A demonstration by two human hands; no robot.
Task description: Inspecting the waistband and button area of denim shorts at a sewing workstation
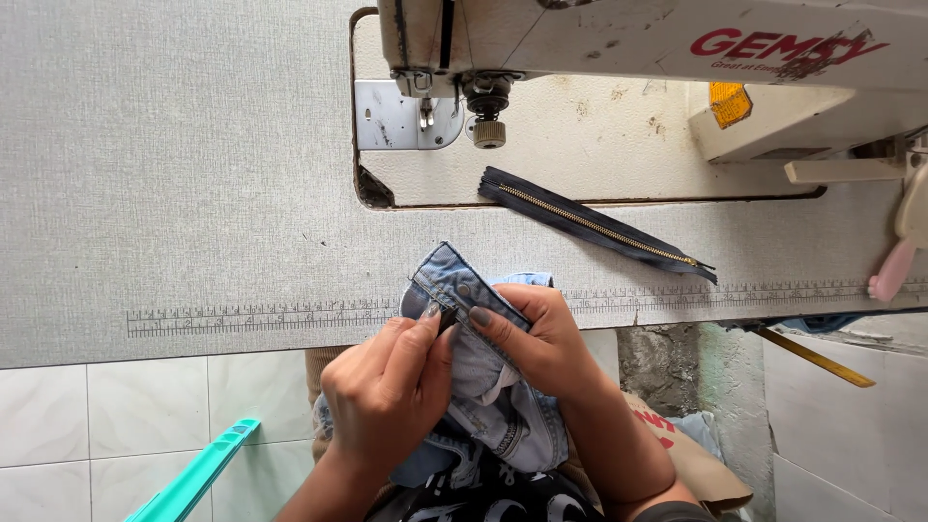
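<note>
Both hands gripped a pale blue denim garment [483,387] at the table's near edge — the left hand [387,387] pinched shut on its waistband, the right hand [541,338] clamped beside. Beyond lay a dark brass-toothed zipper [594,224] on the grey worktable [193,193] — under the worn cream sewing machine [657,39].

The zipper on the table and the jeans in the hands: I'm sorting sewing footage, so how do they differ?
The zipper is dark with gold teeth; the jeans are pale blue denim. The zipper lies flat, straight and untouched on the table by the sewing machine; the jeans are bunched up, gripped by the left hand and right hand at the table's edge.
</note>
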